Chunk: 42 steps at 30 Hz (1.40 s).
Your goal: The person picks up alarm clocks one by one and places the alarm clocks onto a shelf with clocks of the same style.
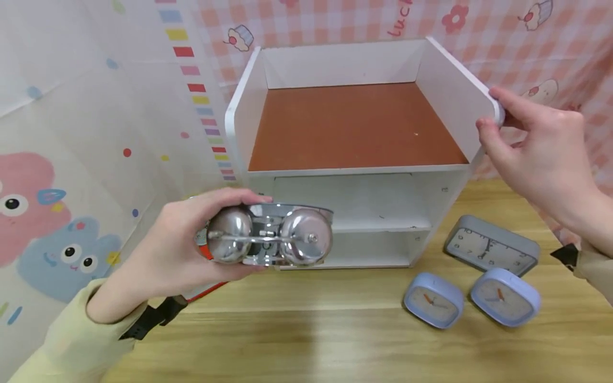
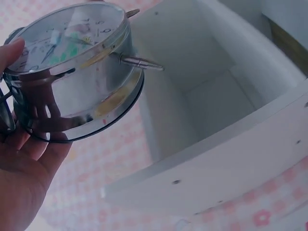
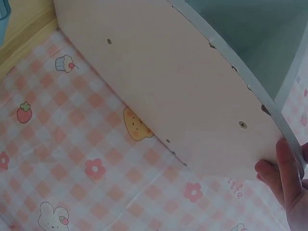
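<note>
A silver twin-bell alarm clock (image 1: pixel 306 236) is held in my left hand (image 1: pixel 174 250), in front of the shelf, with its two round bells toward the head camera. In the left wrist view the clock (image 2: pixel 82 96) shows its dial and metal feet; thumb and fingers hold it from both sides. My right hand (image 1: pixel 551 143) grips the upper front corner of the right side panel (image 1: pixel 455 96) of a small white shelf with a brown top board (image 1: pixel 354 127). The right wrist view shows these fingers (image 3: pixel 286 168) at the panel's edge.
Two light blue clocks (image 1: pixel 433 300) and a grey rectangular clock (image 1: pixel 493 247) sit on the wooden table (image 1: pixel 287 340), right of the shelf. Behind the left wrist, a red-edged object (image 1: pixel 206 291) is mostly hidden. Patterned cloth (image 1: pixel 335 21) hangs behind the shelf.
</note>
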Each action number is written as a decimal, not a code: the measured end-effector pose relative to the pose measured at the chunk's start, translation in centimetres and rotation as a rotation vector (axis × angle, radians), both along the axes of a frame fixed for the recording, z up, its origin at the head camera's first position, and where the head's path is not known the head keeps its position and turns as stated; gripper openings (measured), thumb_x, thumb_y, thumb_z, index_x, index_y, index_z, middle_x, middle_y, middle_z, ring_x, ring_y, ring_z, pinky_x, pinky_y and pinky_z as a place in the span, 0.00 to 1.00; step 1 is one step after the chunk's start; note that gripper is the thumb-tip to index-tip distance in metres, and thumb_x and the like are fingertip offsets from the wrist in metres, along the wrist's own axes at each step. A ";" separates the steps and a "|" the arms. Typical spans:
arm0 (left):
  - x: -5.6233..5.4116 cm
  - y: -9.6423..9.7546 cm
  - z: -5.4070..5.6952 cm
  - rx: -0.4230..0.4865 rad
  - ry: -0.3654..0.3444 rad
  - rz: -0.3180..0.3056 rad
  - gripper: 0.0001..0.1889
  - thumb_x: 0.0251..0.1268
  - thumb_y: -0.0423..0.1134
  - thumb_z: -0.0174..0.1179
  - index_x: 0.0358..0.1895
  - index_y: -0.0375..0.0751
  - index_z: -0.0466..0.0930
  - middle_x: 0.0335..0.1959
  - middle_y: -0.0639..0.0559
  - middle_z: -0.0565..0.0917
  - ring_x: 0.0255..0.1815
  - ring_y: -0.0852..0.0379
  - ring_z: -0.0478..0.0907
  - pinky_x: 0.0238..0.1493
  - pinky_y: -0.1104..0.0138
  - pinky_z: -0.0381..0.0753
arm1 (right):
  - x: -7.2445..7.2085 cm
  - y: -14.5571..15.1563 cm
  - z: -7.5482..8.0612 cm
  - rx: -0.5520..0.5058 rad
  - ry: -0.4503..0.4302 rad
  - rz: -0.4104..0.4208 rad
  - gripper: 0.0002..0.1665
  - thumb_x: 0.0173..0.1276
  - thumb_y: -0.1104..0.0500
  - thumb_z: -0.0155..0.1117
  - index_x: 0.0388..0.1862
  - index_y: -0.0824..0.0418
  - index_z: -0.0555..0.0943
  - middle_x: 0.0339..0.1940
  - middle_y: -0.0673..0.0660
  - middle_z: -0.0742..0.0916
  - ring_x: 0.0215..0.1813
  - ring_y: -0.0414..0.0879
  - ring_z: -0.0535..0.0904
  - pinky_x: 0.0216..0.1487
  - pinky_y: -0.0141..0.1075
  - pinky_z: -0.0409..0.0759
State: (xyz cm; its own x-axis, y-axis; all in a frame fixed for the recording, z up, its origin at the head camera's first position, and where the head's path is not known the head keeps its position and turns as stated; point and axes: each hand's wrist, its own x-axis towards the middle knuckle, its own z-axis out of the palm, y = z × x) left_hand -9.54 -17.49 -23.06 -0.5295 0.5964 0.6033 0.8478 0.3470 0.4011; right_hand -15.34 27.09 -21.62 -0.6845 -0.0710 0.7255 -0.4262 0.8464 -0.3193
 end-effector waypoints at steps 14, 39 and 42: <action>-2.7 0.8 5.3 0.057 0.155 0.017 0.43 0.36 0.32 0.86 0.63 0.29 0.79 0.55 0.42 0.89 0.53 0.62 0.85 0.59 0.72 0.83 | 0.0 0.0 -0.1 -0.008 0.052 0.022 0.26 0.73 0.62 0.60 0.68 0.66 0.81 0.49 0.78 0.89 0.40 -0.03 0.63 0.40 0.01 0.60; -7.4 3.7 9.3 0.044 -0.043 0.202 0.38 0.50 0.30 0.81 0.68 0.42 0.78 0.63 0.49 0.86 0.56 0.66 0.85 0.60 0.77 0.84 | -0.2 -0.3 -0.6 0.089 0.093 0.014 0.26 0.73 0.63 0.61 0.69 0.67 0.80 0.49 0.76 0.90 0.39 0.41 0.91 0.37 0.02 0.60; -7.6 3.8 9.3 0.026 -0.066 0.229 0.36 0.52 0.32 0.81 0.67 0.42 0.79 0.62 0.51 0.86 0.55 0.66 0.85 0.58 0.78 0.84 | -0.2 -0.4 -0.6 0.098 0.095 0.014 0.26 0.73 0.63 0.61 0.69 0.67 0.80 0.48 0.75 0.91 0.38 0.55 0.92 0.39 0.02 0.60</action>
